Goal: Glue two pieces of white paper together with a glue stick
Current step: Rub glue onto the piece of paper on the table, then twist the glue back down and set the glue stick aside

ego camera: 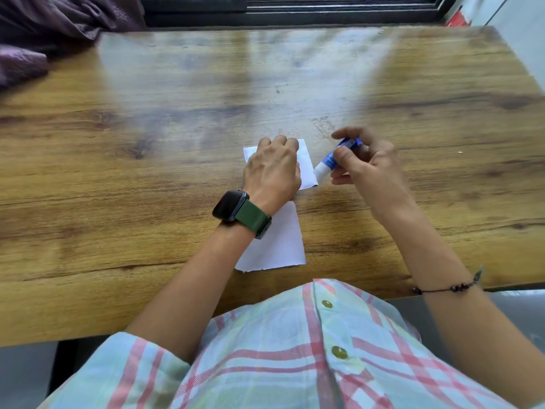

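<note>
Two pieces of white paper lie on the wooden table point(147, 160). The far piece point(306, 163) is pinned under my left hand point(272, 169), which presses down on it with curled fingers. The near piece point(277, 243) lies closer to the table's front edge, partly under my left wrist. My right hand point(368, 163) grips a blue and white glue stick point(328, 162), tilted with its white end down at the right edge of the far piece.
Purple cloth point(38, 39) is bunched at the table's back left corner. A dark window frame point(295, 10) runs along the far edge. A scuffed patch point(323, 125) marks the wood just beyond the glue stick.
</note>
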